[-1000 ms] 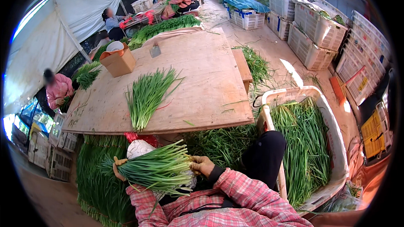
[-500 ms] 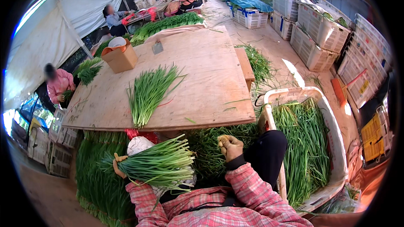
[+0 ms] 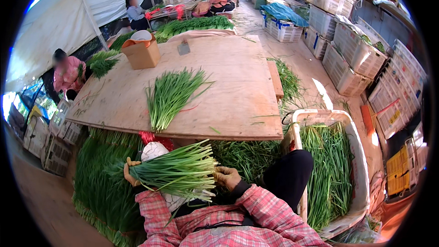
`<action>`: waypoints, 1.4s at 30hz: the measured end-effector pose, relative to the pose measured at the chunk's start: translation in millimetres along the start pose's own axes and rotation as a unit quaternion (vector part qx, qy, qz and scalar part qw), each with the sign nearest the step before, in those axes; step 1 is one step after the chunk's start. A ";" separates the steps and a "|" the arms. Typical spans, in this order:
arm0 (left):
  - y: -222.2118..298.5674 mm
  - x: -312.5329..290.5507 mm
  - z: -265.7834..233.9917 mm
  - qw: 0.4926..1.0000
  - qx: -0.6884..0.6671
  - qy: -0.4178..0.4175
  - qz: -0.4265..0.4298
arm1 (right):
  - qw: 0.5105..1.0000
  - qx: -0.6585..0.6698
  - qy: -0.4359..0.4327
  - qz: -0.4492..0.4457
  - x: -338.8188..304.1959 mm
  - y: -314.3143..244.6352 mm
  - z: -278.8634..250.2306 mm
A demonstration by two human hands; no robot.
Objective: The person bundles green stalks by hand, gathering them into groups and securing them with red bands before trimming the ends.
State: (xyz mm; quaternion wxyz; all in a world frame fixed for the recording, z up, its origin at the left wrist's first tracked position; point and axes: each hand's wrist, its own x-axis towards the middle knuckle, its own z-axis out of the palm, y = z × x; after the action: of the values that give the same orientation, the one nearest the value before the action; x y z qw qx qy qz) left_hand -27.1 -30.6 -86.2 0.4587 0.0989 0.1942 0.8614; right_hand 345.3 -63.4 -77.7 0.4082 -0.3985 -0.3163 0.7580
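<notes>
My left hand, in a tan glove, grips the pale root end of a thick bunch of green chives held across my lap. My right hand, also gloved, touches the leafy end of that same bunch with curled fingers. A loose fan of chives lies on the big plywood board just ahead. Piles of more chives lie under and before the board.
A white crate full of chives stands at my right. A cardboard box and a small scraper sit on the board's far side. Three other people work at the left and the back. Stacked crates line the right wall.
My right hand moved out to the chives by my knee, then came back to the leafy end of the bunch. The left hand kept its grip on the bunch.
</notes>
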 end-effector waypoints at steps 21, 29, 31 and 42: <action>4.4 -3.6 -3.3 0.999 -0.012 -0.026 -0.035 | 0.986 -0.112 0.070 -0.106 -1.5 0.9 17.1; 6.9 -9.3 2.0 0.998 -0.035 -0.037 -0.034 | 0.992 -0.030 0.078 -0.090 -13.6 -21.6 1.4; 7.6 -10.4 1.6 0.998 -0.017 -0.042 -0.031 | 0.988 -0.014 0.090 -0.126 -19.3 -30.5 -19.0; 12.2 -6.7 -10.9 0.997 -0.065 -0.029 -0.011 | 0.915 0.131 0.170 -0.341 -71.3 -95.2 -77.6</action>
State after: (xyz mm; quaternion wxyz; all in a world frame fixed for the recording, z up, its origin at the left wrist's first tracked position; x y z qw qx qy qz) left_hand -36.3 -44.9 -90.8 0.4792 0.0915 0.1253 0.8639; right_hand 472.1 -69.1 -13.8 0.7382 -0.3324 -0.2569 0.5278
